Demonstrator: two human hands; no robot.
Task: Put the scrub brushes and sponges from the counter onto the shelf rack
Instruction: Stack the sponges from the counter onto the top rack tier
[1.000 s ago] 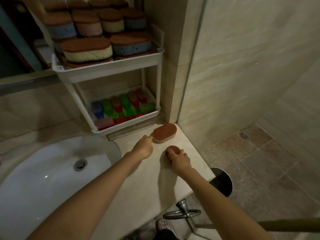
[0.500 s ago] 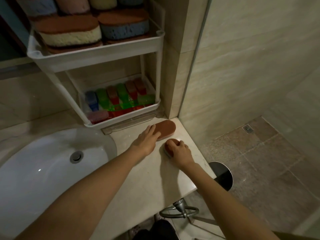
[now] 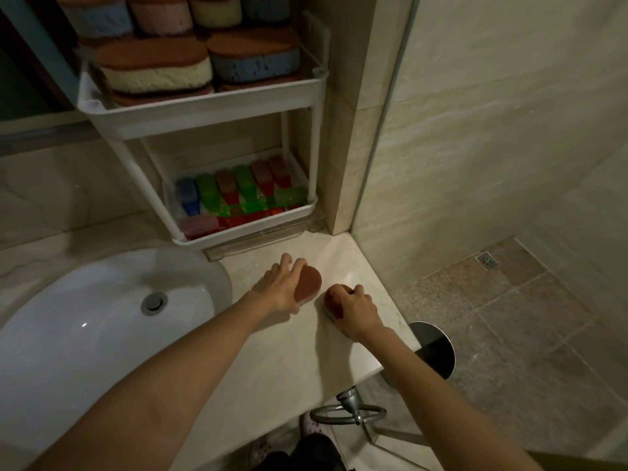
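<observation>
Two brown-topped sponges lie on the pale counter (image 3: 292,351) in front of the white shelf rack (image 3: 204,112). My left hand (image 3: 280,288) grips the farther sponge (image 3: 310,283) from its left side, fingers curled over its far edge. My right hand (image 3: 358,309) covers and grips the nearer sponge (image 3: 332,300), of which only the left end shows. The rack's top tier holds several stacked sponges (image 3: 156,68). Its bottom tier holds several coloured scrub brushes (image 3: 238,192).
A white sink basin (image 3: 85,321) with a metal drain lies left of my arms. The counter ends just right of my right hand, above a round dark bin lid (image 3: 433,345) and the tiled floor. A tiled pillar and glass panel stand behind the rack.
My left hand has closed round the farther sponge, which now looks tilted and drawn nearer. My right hand stays on the nearer sponge. The camera has tipped up a little.
</observation>
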